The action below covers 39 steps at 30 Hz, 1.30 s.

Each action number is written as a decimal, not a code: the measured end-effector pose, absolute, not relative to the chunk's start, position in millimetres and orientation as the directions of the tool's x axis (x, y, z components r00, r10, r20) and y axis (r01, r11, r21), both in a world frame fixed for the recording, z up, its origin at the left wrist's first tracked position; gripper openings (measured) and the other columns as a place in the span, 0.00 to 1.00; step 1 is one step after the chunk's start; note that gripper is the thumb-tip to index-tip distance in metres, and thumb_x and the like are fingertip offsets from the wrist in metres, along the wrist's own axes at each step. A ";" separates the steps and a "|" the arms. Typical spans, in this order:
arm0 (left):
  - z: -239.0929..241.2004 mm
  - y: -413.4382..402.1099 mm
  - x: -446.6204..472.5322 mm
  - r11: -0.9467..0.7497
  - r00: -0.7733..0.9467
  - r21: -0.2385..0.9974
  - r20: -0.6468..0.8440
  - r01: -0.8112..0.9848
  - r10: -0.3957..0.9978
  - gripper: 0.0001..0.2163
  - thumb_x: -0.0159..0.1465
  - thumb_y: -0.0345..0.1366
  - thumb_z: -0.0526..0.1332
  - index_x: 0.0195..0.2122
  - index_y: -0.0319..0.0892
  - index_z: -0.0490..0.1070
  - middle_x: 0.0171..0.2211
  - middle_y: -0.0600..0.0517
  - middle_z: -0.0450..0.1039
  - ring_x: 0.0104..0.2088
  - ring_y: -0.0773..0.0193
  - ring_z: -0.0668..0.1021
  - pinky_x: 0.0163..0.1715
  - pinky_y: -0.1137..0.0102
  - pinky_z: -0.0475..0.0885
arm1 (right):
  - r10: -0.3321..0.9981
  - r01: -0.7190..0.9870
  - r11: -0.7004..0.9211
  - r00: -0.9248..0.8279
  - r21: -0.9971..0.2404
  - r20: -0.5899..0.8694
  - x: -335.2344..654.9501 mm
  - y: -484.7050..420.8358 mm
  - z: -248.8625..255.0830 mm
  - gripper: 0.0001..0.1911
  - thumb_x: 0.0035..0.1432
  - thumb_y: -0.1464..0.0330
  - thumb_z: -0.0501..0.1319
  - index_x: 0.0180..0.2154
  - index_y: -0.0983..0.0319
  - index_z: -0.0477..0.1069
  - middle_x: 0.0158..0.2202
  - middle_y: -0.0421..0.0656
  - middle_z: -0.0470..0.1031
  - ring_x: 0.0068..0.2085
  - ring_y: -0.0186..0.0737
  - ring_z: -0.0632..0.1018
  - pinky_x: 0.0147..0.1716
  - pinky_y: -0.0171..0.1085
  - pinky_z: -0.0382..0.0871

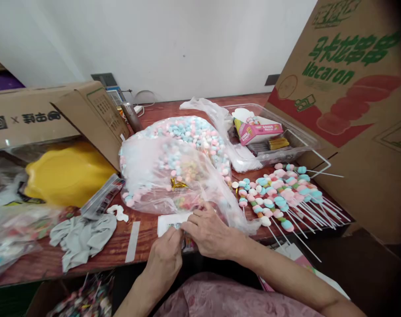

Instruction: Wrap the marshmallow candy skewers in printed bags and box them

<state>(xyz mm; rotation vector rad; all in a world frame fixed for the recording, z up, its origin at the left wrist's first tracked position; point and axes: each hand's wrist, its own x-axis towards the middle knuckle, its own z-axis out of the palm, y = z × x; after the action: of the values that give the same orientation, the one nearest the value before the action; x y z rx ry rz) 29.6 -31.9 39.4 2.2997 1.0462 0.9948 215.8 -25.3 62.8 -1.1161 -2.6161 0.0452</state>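
At the table's front edge my left hand [167,253] and my right hand [212,233] meet, both with fingers curled and pinched together. My fingers hide most of what they grip. Around them shows a white printed packet [165,223], lying flat, and a small colourful piece peeks out below the right hand. Just beyond is a large clear bag [144,163] full of pink, blue and white marshmallows [194,132], with a gold wrapper [179,184] on it. To the right lie several marshmallow skewers [283,193] in a heap, their white sticks pointing toward me.
A clear plastic tray [302,138] holding pink packets [261,132] stands behind the skewers, beside a tall cardboard box [346,101]. On the left are an open carton [91,119], a yellow basin [68,171], a grey cloth [84,237] and a tape strip [132,242].
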 end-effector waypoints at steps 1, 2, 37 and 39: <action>40.4 -29.0 31.8 -0.669 0.445 0.553 0.499 0.498 0.744 0.12 0.66 0.25 0.51 0.32 0.39 0.72 0.24 0.51 0.67 0.24 0.68 0.69 0.25 0.74 0.64 | 0.738 0.729 0.667 -0.618 -0.155 0.270 213.2 -26.4 65.9 0.07 0.59 0.73 0.55 0.39 0.63 0.68 0.33 0.44 0.75 0.36 0.42 0.70 0.46 0.46 0.56; 41.1 -26.4 33.1 -0.693 0.440 0.515 0.537 0.505 0.719 0.11 0.66 0.24 0.51 0.34 0.39 0.73 0.24 0.52 0.68 0.24 0.68 0.69 0.25 0.75 0.64 | 0.747 0.737 0.654 -0.595 -0.170 0.295 212.1 -27.9 70.0 0.07 0.59 0.73 0.55 0.40 0.63 0.68 0.34 0.44 0.75 0.36 0.42 0.71 0.45 0.46 0.56; 81.7 -41.6 66.2 0.188 0.384 0.909 -0.034 -0.371 0.923 0.08 0.55 0.41 0.71 0.28 0.40 0.81 0.41 0.46 0.74 0.40 0.62 0.74 0.38 0.70 0.70 | 0.546 0.722 0.689 -0.576 0.065 0.608 280.5 -20.2 125.8 0.12 0.59 0.74 0.56 0.24 0.60 0.70 0.21 0.39 0.71 0.28 0.36 0.71 0.38 0.41 0.59; 80.3 -40.7 66.1 0.200 0.376 0.900 -0.044 -0.387 0.926 0.10 0.56 0.42 0.70 0.29 0.39 0.81 0.32 0.49 0.73 0.33 0.66 0.74 0.32 0.72 0.68 | 0.510 0.656 0.754 -0.550 -0.036 0.661 251.3 -21.7 120.7 0.13 0.59 0.76 0.56 0.23 0.61 0.69 0.21 0.38 0.71 0.26 0.34 0.70 0.34 0.39 0.57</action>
<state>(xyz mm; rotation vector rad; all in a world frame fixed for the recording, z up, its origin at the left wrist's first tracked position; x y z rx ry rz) 66.1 -40.7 80.3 0.9566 0.6940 1.0280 251.3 -21.7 120.7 -0.8700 -2.2771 -0.2822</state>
